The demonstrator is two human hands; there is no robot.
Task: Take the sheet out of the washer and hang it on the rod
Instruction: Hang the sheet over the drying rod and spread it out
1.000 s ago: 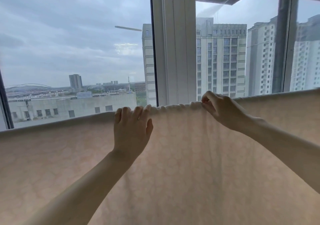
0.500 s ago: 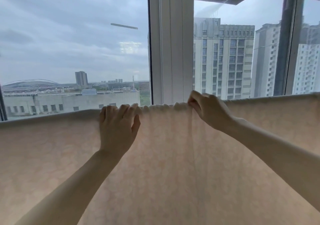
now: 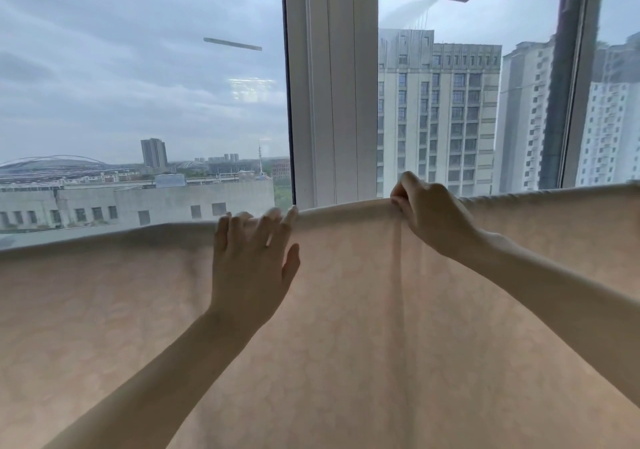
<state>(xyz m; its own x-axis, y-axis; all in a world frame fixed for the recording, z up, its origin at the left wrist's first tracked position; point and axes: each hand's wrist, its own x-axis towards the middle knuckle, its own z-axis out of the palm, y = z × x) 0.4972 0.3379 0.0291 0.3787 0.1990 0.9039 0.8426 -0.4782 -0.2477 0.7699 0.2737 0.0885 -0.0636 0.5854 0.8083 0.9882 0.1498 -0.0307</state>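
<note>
Head view: beige sheet (image 3: 346,362) is hanging draped, left hand (image 3: 251,265) is lying flat-fingered against its top fold, right hand (image 3: 433,214) is pinching that fold.

The rod lay hidden under the sheet (image 3: 346,310) from left hand (image 3: 251,265) to right hand (image 3: 433,216). The left fingertips (image 3: 273,214) were blurred; the sheet ran off-frame below both hands.

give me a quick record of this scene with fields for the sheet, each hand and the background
sheet: pale peach, draped across the view
rod: hidden under the sheet's top fold
left hand: flat on the sheet, straight fingers reaching the fold, blurred
right hand: pinches the top fold
behind: window frame, tall buildings outside
</note>
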